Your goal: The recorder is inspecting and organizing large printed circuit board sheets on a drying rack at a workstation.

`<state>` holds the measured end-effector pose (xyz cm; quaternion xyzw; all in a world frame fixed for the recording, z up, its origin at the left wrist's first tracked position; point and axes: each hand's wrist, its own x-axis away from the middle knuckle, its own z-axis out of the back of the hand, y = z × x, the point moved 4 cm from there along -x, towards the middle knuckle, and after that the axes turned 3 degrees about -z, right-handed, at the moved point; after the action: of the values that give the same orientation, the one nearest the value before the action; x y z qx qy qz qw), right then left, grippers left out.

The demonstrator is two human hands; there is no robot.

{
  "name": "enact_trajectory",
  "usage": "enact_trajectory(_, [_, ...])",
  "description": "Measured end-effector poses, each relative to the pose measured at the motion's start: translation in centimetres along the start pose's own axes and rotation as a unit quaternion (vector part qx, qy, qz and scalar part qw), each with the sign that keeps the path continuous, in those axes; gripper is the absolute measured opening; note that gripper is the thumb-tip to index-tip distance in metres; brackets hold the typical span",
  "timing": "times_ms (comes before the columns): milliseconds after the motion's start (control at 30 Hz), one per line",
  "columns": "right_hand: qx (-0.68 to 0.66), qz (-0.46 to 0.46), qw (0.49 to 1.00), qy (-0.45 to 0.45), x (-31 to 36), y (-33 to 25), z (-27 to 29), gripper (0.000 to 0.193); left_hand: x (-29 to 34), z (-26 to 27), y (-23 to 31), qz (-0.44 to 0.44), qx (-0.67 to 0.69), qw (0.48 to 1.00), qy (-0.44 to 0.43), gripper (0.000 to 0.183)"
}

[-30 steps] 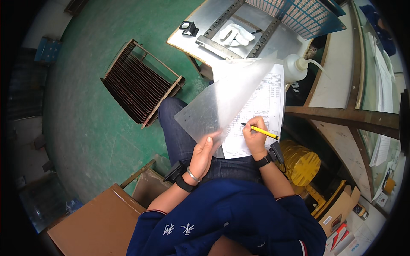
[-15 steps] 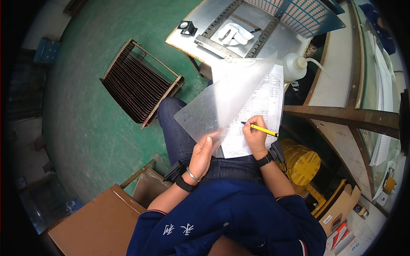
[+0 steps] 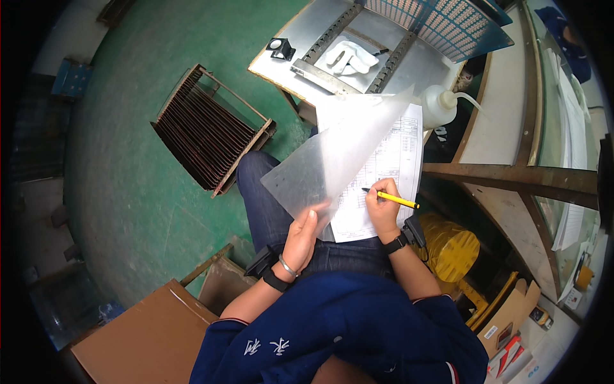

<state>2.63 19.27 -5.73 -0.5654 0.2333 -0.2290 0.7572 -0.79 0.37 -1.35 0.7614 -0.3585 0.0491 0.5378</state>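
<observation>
A printed form [image 3: 391, 160] lies over my lap, its far end against the table edge. My right hand [image 3: 382, 210] pinches a yellow pen [image 3: 400, 200], the dark tip at the paper's surface. With my left hand [image 3: 303, 238] I hold the lower edge of a clear plastic sheet [image 3: 304, 173], thumb on top and the other fingers partly hidden behind it. The sheet is folded back off the form's right side and still covers its upper left. Each wrist wears a black strap with a small box.
On the metal-topped table [image 3: 284, 61] are a white glove [image 3: 350, 59], a black magnifier stand [image 3: 279, 48], toothed rails and blue perforated panels [image 3: 460, 29]. A white squeeze bottle [image 3: 440, 107] stands at its right corner. A slotted rack [image 3: 208, 131] sits on the green floor; a cardboard box [image 3: 144, 333] is lower left.
The pen and my right hand have shifted very slightly on the form. My left hand keeps the plastic sheet folded back, and the view has tilted a little.
</observation>
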Motion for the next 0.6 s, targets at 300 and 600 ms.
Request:
enact_trajectory(300, [-0.013, -0.024, 1.000, 0.000, 0.0, 0.3, -0.1, 0.013, 0.1, 0.0, -0.2, -0.004, 0.008, 1.000, -0.003, 0.039])
enact_trajectory(600, [-0.070, -0.047, 0.996, 0.006, -0.1, 1.5, 0.1, 0.012, -0.4, -0.3, -0.2, 0.016, -0.003, 1.000, -0.008, 0.036])
